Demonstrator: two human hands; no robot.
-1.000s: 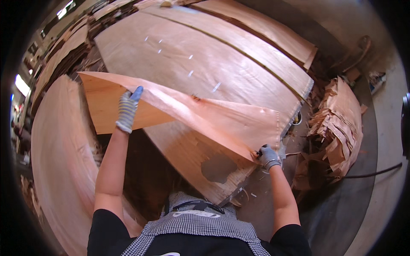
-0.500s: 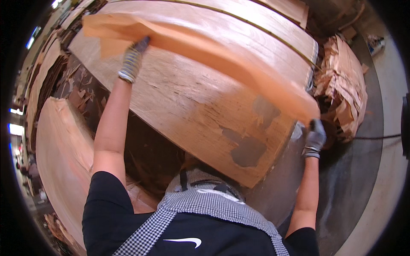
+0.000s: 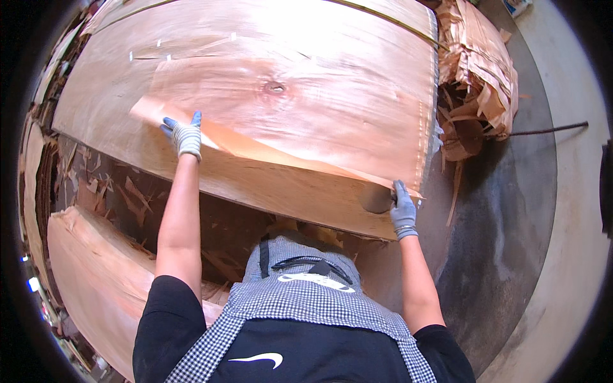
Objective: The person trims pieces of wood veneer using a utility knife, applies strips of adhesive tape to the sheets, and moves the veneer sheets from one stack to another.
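A thin, pinkish wood veneer sheet (image 3: 306, 127) with a knot hole lies over the large veneer stack (image 3: 274, 195). Its near edge curls up, showing an orange strip. At the left part of that edge, my left hand (image 3: 185, 135), in a grey-blue glove with a striped cuff, touches the sheet with thumb and fingers spread apart. My right hand (image 3: 403, 210), gloved alike, pinches the sheet's near right corner; part of its fingers is hidden. Beside the right hand a dark grey patch (image 3: 377, 199) shows on the stack's surface below.
A bundle of torn veneer (image 3: 479, 64) stands at the far right, with a dark rod (image 3: 549, 129) sticking out. Another curved veneer stack (image 3: 96, 268) sits at lower left. Veneer scraps (image 3: 131, 201) litter the gap between the stacks. A thin strip (image 3: 389, 22) crosses the big stack.
The veneer sheet, bunched and blurred in the air before, now lies spread over the stack. Both hands have come down nearer to me, the right one also leftward. My left hand's fingers have spread.
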